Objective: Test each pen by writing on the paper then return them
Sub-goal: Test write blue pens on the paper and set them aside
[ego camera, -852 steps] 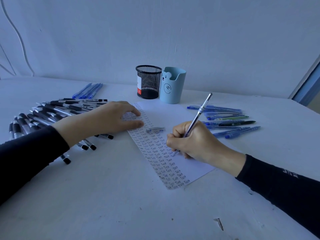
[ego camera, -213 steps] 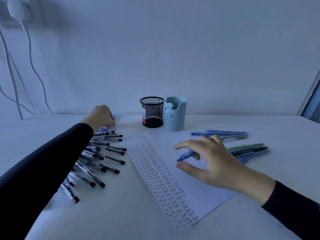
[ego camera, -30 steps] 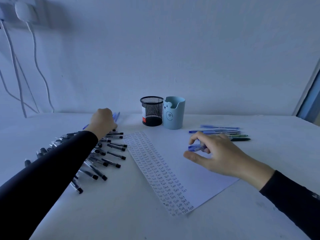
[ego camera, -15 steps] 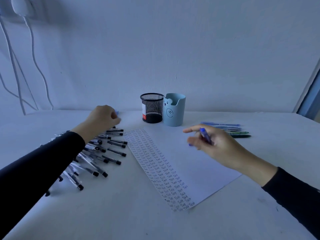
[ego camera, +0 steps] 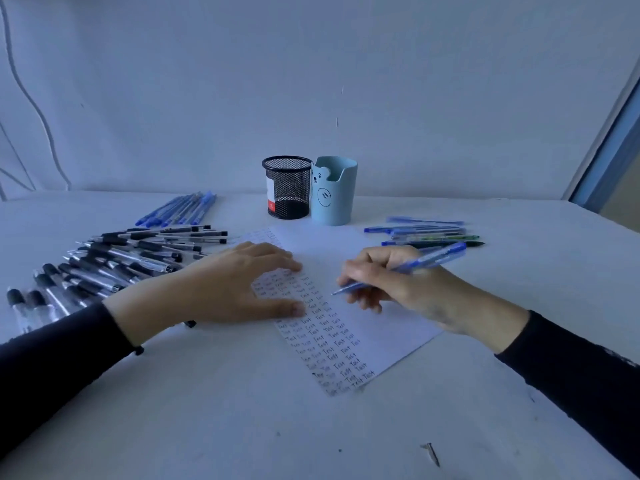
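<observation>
The blue pen (ego camera: 436,258) is in the right hand (ego camera: 398,282), whose fingers curl round it the way you hold a pen to write. Its tip points down and to the left. It is just above the paper (ego camera: 391,336) or on it; I cannot tell which. The tip is right beside the last row of small "Test" words. The left hand (ego camera: 235,285) lies flat and open on the paper, fingers spread, pressing the sheet onto the counter (ego camera: 242,427).

The step now looks like writing one more test word. To do it well, I think the tip should land on the bare white part beside the words, not on top of them, so the new ink shows. A light push is enough, and the left hand should hold the sheet firm so it does not slide.

A heap of black pens (ego camera: 138,258) lies on the left, with a bunch of blue pens (ego camera: 180,209) behind it. More pens (ego camera: 426,233) lie on the right. A black mesh cup (ego camera: 287,187) and a pale blue bear cup (ego camera: 334,190) stand side by side at the back.
</observation>
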`<act>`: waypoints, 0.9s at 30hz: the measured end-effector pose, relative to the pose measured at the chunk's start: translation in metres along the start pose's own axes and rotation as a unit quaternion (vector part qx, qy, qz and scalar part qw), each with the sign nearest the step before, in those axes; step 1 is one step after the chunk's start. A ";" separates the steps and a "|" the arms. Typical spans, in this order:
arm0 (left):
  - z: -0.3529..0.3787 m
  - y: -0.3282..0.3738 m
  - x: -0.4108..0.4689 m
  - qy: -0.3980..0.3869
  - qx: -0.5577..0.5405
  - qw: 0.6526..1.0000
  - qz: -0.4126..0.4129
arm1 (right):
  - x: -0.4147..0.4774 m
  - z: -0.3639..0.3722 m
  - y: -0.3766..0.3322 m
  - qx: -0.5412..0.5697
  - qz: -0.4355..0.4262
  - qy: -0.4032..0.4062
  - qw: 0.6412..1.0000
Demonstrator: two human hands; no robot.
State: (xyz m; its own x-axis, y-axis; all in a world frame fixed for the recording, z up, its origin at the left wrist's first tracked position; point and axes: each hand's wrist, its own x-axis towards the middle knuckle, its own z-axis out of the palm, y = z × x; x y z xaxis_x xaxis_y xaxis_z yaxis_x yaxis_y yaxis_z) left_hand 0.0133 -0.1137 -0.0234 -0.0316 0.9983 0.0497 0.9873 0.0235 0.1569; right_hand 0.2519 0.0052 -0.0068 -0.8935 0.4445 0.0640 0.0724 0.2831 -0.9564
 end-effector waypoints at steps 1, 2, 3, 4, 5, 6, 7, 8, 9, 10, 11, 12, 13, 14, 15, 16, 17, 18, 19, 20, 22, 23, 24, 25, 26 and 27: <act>0.000 0.000 0.000 0.000 -0.004 1.000 -0.002 | -0.001 0.002 0.000 -0.029 0.000 0.012 0.999; 0.001 0.000 0.000 0.001 -0.006 1.000 -0.004 | -0.001 0.003 0.001 -0.051 -0.004 0.021 0.998; 0.001 0.001 0.000 0.001 -0.005 1.000 -0.006 | -0.001 0.005 0.001 -0.066 -0.008 0.024 0.998; 0.001 0.001 0.000 0.000 -0.005 1.000 -0.008 | -0.002 0.006 0.000 -0.073 -0.010 0.022 0.997; 0.001 0.001 0.000 0.000 -0.005 1.000 -0.009 | -0.003 0.008 0.000 -0.080 -0.009 0.016 0.997; 0.000 0.001 0.000 -0.002 -0.005 1.000 -0.011 | -0.003 0.010 0.000 -0.085 -0.007 0.015 0.996; 0.000 0.001 0.000 -0.006 -0.006 1.000 -0.012 | -0.005 0.011 0.000 -0.095 -0.007 0.019 0.995; 0.000 0.002 0.000 -0.011 -0.007 1.000 -0.013 | -0.007 0.013 0.001 -0.107 -0.006 0.028 0.994; 0.000 0.002 0.000 -0.014 -0.009 1.000 -0.014 | -0.009 0.015 0.004 -0.118 -0.004 0.040 0.992; 0.000 0.001 0.000 -0.016 -0.011 1.000 -0.015 | -0.011 0.017 0.007 -0.128 -0.001 0.055 0.990; 0.000 0.001 0.000 -0.016 -0.013 1.000 -0.015 | -0.013 0.020 0.010 -0.136 -0.002 0.070 0.988; 0.000 0.001 0.000 -0.016 -0.015 1.000 -0.014 | -0.015 0.022 0.011 -0.141 -0.004 0.085 0.986; 0.000 0.001 0.000 -0.015 -0.017 1.000 -0.014 | -0.016 0.023 0.012 -0.142 -0.007 0.097 0.985; 0.000 0.001 0.000 -0.015 -0.018 1.000 -0.014 | -0.018 0.024 0.012 -0.140 -0.007 0.103 0.985; 0.000 0.001 0.000 -0.016 -0.018 1.000 -0.014 | -0.018 0.025 0.012 -0.136 -0.007 0.104 0.985; 0.000 0.001 0.000 -0.017 -0.017 1.000 -0.015 | -0.018 0.025 0.011 -0.132 -0.006 0.100 0.986; 0.000 0.001 0.000 -0.017 -0.018 1.000 -0.016 | -0.018 0.026 0.011 -0.129 -0.006 0.096 0.987; -0.001 0.001 0.000 -0.019 -0.019 1.000 -0.016 | -0.019 0.026 0.011 -0.127 -0.004 0.091 0.988; -0.001 0.001 -0.001 -0.020 -0.020 0.999 -0.017 | -0.019 0.027 0.010 -0.126 -0.001 0.088 0.988; -0.001 0.002 -0.001 -0.021 -0.021 0.999 -0.017 | -0.019 0.027 0.009 -0.124 0.004 0.084 0.989; 0.000 0.002 -0.001 -0.019 -0.024 0.999 -0.017 | -0.020 0.028 0.008 -0.116 0.012 0.075 0.990; 0.000 0.002 -0.001 -0.018 -0.024 0.999 -0.017 | -0.021 0.028 0.007 -0.112 0.015 0.070 0.991; 0.000 0.002 -0.001 -0.018 -0.024 0.999 -0.017 | -0.021 0.028 0.005 -0.110 0.018 0.065 0.992; 0.000 0.002 0.000 -0.017 -0.024 0.999 -0.017 | -0.021 0.029 0.005 -0.109 0.019 0.063 0.992; 0.000 0.001 0.000 -0.017 -0.024 0.999 -0.017 | -0.021 0.030 0.006 -0.111 0.018 0.064 0.992; 0.000 0.001 0.000 -0.018 -0.025 0.999 -0.018 | -0.021 0.030 0.006 -0.114 0.016 0.067 0.991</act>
State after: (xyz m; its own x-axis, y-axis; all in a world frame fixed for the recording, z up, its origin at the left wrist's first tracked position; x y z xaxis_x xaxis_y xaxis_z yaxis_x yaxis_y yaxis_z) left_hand 0.0146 -0.1135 -0.0235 -0.0598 0.9982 0.0087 0.9767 0.0568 0.2072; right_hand 0.2573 -0.0280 -0.0224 -0.8238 0.5602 0.0870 0.2106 0.4449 -0.8705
